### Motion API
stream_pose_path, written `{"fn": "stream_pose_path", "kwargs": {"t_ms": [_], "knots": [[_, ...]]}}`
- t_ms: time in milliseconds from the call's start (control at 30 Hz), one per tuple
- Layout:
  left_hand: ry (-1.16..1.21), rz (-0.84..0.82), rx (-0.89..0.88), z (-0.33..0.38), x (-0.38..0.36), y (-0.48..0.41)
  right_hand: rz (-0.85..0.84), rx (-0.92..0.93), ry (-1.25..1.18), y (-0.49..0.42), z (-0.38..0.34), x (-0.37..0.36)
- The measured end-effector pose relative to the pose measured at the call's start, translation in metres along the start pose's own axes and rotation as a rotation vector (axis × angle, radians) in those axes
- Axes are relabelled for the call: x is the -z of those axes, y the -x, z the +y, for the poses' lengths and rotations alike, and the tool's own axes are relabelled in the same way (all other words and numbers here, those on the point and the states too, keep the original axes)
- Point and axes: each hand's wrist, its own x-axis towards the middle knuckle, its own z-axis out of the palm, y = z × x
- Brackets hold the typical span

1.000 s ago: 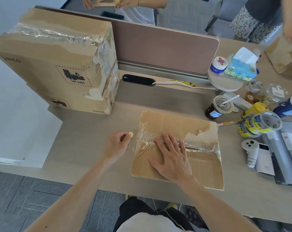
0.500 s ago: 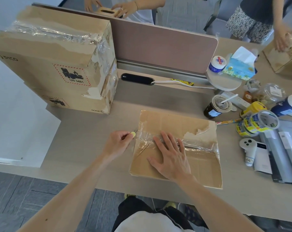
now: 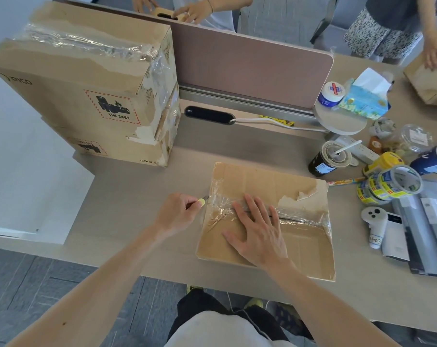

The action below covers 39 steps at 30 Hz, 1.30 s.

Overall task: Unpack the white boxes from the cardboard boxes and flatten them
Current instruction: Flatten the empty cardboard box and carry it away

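Cardboard box (image 3: 300, 186) laid flat on table (image 3: 137, 191), near front edge, directly before person. Top seam covered by clear tape (image 3: 302, 217). Right hand (image 3: 258, 229) pressed flat on box top, fingers straight and spread across tape. Left hand (image 3: 179, 212) curled round small yellow-ended tool (image 3: 201, 202), thin tip set at left end of taped seam. Two larger cardboard boxes (image 3: 87, 96) stacked at table's left rear, well apart. Tape rolls (image 3: 387, 186) and lidded cup (image 3: 330, 159) placed right of box.
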Motion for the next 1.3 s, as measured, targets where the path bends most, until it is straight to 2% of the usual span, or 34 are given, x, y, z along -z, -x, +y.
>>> {"fn": "stream_pose_path", "kwargs": {"t_ms": [433,967,1067,1167,1300], "knots": [[-0.022,-0.031,-0.06,-0.002,-0.007,0.02,0.007,-0.023,-0.002,-0.001,0.0,-0.004],[0.064,-0.063,0.05,0.0,-0.011,0.056,-0.013,-0.011,0.013,-0.001,0.0,-0.002],[0.165,-0.083,0.161,0.0,-0.004,0.061,-0.004,-0.006,0.023,-0.001,0.0,-0.002],[0.368,-0.004,0.386,-0.017,0.003,0.07,0.012,-0.002,0.019,-0.001,0.0,-0.001],[0.404,0.013,0.629,-0.065,-0.002,0.069,0.017,0.003,0.019,0.0,0.0,0.0]]}}
